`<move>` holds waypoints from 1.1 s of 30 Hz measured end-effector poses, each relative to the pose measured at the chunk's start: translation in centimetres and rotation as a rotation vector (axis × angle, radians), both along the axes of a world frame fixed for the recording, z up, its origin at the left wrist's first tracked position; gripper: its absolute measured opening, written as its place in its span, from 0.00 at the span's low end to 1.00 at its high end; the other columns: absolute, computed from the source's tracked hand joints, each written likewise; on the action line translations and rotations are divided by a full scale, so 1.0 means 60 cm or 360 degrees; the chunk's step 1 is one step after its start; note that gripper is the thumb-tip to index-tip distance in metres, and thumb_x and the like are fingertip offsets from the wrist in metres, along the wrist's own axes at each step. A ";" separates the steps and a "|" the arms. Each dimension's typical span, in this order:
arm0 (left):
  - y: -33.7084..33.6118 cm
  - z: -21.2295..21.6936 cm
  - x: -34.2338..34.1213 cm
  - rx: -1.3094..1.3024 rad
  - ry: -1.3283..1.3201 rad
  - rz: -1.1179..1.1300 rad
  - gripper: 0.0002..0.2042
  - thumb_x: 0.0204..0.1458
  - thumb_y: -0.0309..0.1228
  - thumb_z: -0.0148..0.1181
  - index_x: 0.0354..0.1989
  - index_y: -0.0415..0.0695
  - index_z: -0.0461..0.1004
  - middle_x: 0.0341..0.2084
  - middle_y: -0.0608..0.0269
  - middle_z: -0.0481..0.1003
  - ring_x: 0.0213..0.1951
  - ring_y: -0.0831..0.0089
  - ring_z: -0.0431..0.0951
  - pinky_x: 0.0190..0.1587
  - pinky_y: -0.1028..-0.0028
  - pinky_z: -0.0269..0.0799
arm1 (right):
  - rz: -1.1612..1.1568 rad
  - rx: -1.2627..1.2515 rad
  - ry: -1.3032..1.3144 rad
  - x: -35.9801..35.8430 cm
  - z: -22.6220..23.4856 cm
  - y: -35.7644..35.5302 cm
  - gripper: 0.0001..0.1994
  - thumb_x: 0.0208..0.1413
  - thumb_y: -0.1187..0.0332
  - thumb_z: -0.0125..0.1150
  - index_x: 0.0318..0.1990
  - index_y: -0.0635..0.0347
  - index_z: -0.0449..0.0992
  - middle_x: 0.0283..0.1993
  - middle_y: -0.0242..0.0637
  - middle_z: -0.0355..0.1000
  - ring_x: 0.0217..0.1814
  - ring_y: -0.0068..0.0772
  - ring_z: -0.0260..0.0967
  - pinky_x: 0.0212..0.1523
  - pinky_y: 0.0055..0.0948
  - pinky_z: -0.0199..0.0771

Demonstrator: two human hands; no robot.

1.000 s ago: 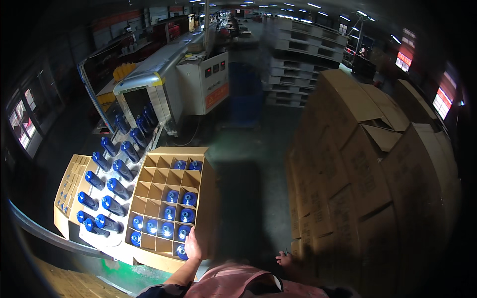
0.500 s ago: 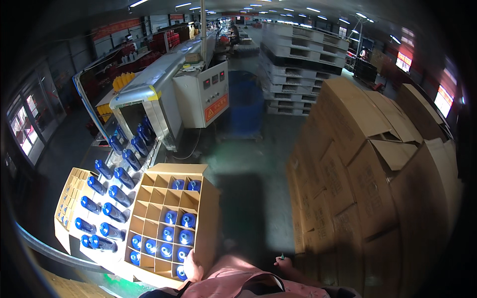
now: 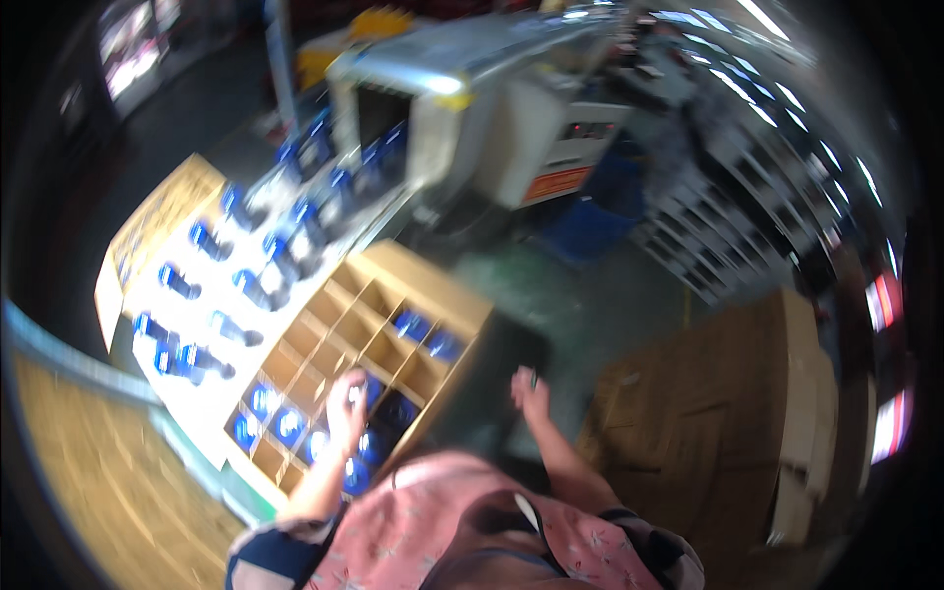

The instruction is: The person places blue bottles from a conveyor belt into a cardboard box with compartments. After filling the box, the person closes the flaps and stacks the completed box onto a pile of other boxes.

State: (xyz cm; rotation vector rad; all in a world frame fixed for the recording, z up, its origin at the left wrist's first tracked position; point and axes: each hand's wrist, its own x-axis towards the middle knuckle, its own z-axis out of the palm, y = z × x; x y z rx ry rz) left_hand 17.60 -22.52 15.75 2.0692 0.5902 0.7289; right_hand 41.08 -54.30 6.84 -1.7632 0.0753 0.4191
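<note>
We have one view only, from a fisheye camera worn on the head, looking steeply down and tilted, with the picture blurred. Our left hand (image 3: 346, 401) and right hand (image 3: 529, 390) come in from the lower edge, close beneath the lens. Just under the left hand lies the divided carton (image 3: 413, 285); beyond both hands the machine (image 3: 492, 108) sits farther off, and straight edges bend toward the rim.

Blurred view. Left hand (image 3: 346, 401) over the divided cardboard box (image 3: 447, 295), among blue-capped bottles (image 3: 285, 425) in its near cells. Right hand (image 3: 529, 391) just right of the box, fingers spread. More bottles (image 3: 211, 241) lying farther left.
</note>
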 end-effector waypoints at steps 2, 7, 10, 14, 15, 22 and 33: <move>0.043 -0.026 -0.027 -0.0106 0.0042 0.0217 0.12 0.55 0.21 0.55 0.48 0.40 0.73 0.43 0.58 0.76 0.45 0.68 0.77 0.51 0.72 0.71 | 0.0164 -0.0006 -0.0362 0.054 0.036 0.098 0.13 0.65 0.61 0.51 0.45 0.61 0.76 0.29 0.31 0.73 0.22 0.17 0.63 0.21 0.19 0.63; 0.085 -0.074 -0.147 -0.0400 0.0070 0.0965 0.16 0.52 0.22 0.58 0.50 0.42 0.73 0.44 0.55 0.73 0.49 0.63 0.75 0.55 0.67 0.69 | 0.0674 -0.0059 -0.0927 0.171 0.108 0.357 0.16 0.65 0.65 0.47 0.54 0.66 0.73 0.51 0.43 0.75 0.54 0.34 0.71 0.56 0.30 0.67; 0.049 -0.097 -0.204 -0.0329 0.0366 0.1419 0.18 0.50 0.20 0.58 0.50 0.45 0.74 0.43 0.57 0.73 0.50 0.64 0.73 0.54 0.68 0.68 | 0.1072 -0.0078 -0.0950 0.219 0.108 0.478 0.17 0.65 0.67 0.48 0.56 0.65 0.71 0.58 0.48 0.71 0.62 0.41 0.67 0.61 0.32 0.62; -0.016 -0.102 -0.232 -0.0538 0.0247 0.1529 0.18 0.50 0.18 0.55 0.51 0.42 0.74 0.46 0.57 0.75 0.48 0.66 0.74 0.56 0.69 0.67 | 0.1410 -0.0386 -0.0852 0.225 0.059 0.580 0.19 0.64 0.60 0.50 0.62 0.47 0.69 0.55 0.47 0.72 0.57 0.44 0.71 0.56 0.31 0.66; -0.024 -0.098 -0.231 -0.0577 0.0341 0.1585 0.18 0.50 0.18 0.55 0.51 0.41 0.74 0.47 0.57 0.75 0.49 0.66 0.74 0.57 0.69 0.67 | 0.1576 -0.0644 -0.0874 0.225 0.048 0.589 0.20 0.63 0.59 0.51 0.63 0.40 0.67 0.54 0.48 0.72 0.54 0.49 0.71 0.54 0.35 0.68; 0.100 -0.068 -0.172 -0.0105 0.0396 0.1622 0.17 0.54 0.23 0.57 0.54 0.43 0.73 0.50 0.58 0.74 0.52 0.67 0.74 0.56 0.70 0.68 | 0.1653 -0.0684 -0.0982 0.239 0.040 0.599 0.23 0.63 0.64 0.49 0.65 0.40 0.62 0.50 0.49 0.73 0.48 0.56 0.71 0.48 0.44 0.71; 0.283 -0.144 -0.193 0.0416 0.0994 0.1001 0.23 0.39 0.35 0.71 0.48 0.54 0.78 0.47 0.66 0.77 0.50 0.66 0.74 0.57 0.61 0.64 | 0.1580 -0.0663 -0.1070 0.209 0.029 0.638 0.24 0.60 0.69 0.53 0.65 0.38 0.63 0.50 0.51 0.73 0.49 0.59 0.70 0.49 0.47 0.70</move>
